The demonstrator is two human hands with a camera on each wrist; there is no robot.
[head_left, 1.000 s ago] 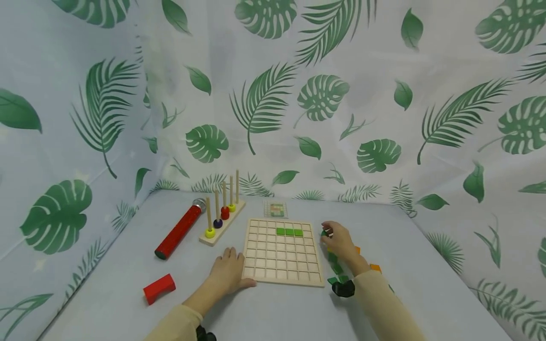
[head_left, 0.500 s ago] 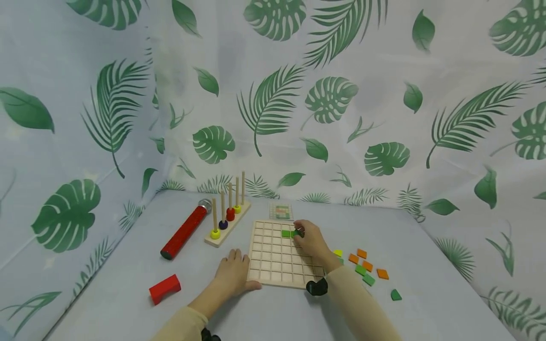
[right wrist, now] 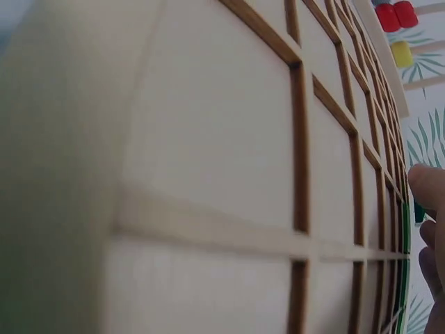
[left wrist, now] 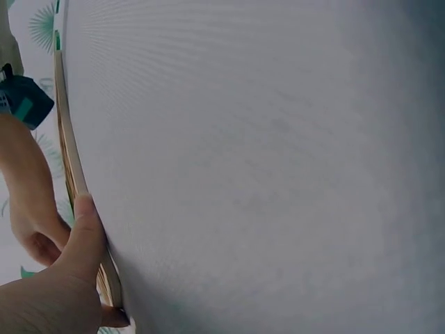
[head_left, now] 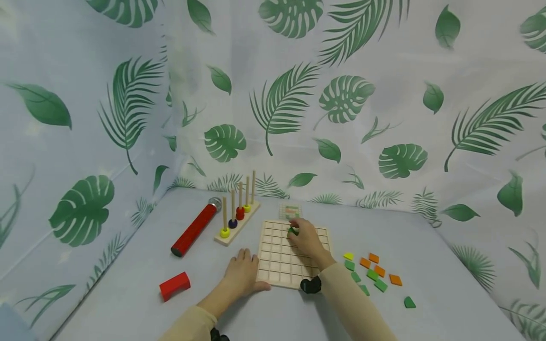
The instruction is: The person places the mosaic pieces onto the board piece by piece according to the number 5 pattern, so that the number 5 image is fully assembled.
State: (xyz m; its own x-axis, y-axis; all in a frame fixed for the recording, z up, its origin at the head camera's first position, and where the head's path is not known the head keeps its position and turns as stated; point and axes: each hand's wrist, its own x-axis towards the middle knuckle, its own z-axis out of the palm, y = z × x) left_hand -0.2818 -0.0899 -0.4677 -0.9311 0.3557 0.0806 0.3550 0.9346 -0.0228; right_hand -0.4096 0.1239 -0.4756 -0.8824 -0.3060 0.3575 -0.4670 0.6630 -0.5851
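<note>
My right hand [head_left: 308,240] pinches a dark green tile [head_left: 293,231] over the back rows of a wooden grid board [head_left: 277,266]. In the right wrist view the tile [right wrist: 418,213] shows under the fingertips, beside a strip of green tiles [right wrist: 406,229] in the grid. Those seated tiles are hidden behind the hand in the head view. My left hand [head_left: 241,272] rests at the board's front left corner, fingers along the left side and thumb by the front edge. In the left wrist view its thumb [left wrist: 85,226] touches the board's rim [left wrist: 66,132].
Loose orange tiles [head_left: 379,271], green tiles [head_left: 381,284] and a yellow tile [head_left: 349,256] lie right of the board. A patterned card [head_left: 292,211] lies behind it. Leftward are a peg stand with beads [head_left: 232,232], a red tube [head_left: 196,229] and a red block [head_left: 175,286].
My right hand has moved left from the loose tiles onto the board, carrying a green tile, then a little further left along the back rows. My left hand stays at the corner.
</note>
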